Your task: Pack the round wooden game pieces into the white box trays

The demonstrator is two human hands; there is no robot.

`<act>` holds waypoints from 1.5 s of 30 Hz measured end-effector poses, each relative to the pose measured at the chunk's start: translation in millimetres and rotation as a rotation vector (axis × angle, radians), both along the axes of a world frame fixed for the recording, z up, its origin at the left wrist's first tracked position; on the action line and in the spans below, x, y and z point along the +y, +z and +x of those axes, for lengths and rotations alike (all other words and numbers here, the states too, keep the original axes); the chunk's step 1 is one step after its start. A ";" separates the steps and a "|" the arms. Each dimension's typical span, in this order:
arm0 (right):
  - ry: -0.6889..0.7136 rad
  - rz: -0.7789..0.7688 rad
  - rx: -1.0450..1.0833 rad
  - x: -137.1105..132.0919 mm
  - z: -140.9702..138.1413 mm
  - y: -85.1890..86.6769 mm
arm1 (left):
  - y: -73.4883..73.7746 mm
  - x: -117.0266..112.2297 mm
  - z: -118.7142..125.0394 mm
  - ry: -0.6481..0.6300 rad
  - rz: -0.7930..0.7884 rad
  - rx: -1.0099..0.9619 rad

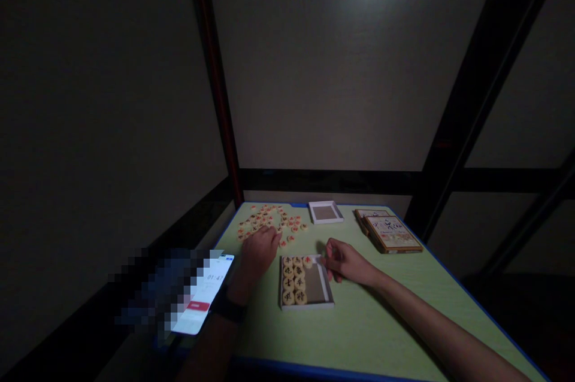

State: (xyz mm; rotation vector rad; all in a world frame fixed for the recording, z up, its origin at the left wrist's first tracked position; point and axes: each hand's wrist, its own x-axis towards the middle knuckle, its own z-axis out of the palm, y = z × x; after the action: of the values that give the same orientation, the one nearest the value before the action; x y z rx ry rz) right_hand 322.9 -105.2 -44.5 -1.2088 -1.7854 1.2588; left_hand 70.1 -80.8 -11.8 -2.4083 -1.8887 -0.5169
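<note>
A shallow white box (330, 305) sits on the table in front of me. Round Chinese chess pieces (288, 284) with black characters fill two columns on its left side. One red-marked piece (307, 261) lies at the top of the third column, and bare bottom shows below it. My left hand (260, 249) reaches, fingers bent down, to the near edge of a loose spread of chess pieces (269, 218); what its fingertips hold is hidden. Bent at the box's upper right corner, my right hand (345, 261) has its thumb on the rim and other fingers outside.
At the back lies another shallow white box part (326, 213) with nothing inside. Two printed, brown-edged boxes (392, 233) overlap on the right. A lit phone (211, 286) showing a timer lies by my left forearm. The green table (359, 328) has a blue edge; walls stand behind and left.
</note>
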 end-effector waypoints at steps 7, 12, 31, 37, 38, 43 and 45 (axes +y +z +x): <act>0.020 0.003 -0.013 0.0 1.4 0.7 | -11.6 -12.1 16.1 -0.253 0.034 -0.090; 0.015 0.020 -0.016 -0.2 0.5 -0.6 | -15.6 -17.2 20.4 -0.344 0.000 -0.125; -0.066 0.569 -0.846 93.7 -37.4 46.6 | 5.5 -37.8 26.9 -0.287 -0.052 -0.038; 0.020 0.521 -1.017 133.8 -69.2 56.0 | 7.9 -39.3 28.1 -0.269 -0.085 -0.021; 0.029 0.512 -1.037 137.9 -72.6 55.3 | 8.7 -39.8 28.6 -0.274 -0.090 -0.011; 0.082 0.476 -1.097 148.7 -81.9 52.6 | 12.6 -42.7 30.6 -0.280 -0.103 0.022; 0.095 0.470 -1.108 149.9 -83.2 52.8 | 12.9 -43.3 30.6 -0.282 -0.103 0.023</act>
State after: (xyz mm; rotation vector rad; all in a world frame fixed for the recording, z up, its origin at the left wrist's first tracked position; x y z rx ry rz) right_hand 239.7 44.7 8.3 -1.6684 -2.6903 0.0596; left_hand 100.7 -124.1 1.1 -2.7536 -1.6115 -0.4091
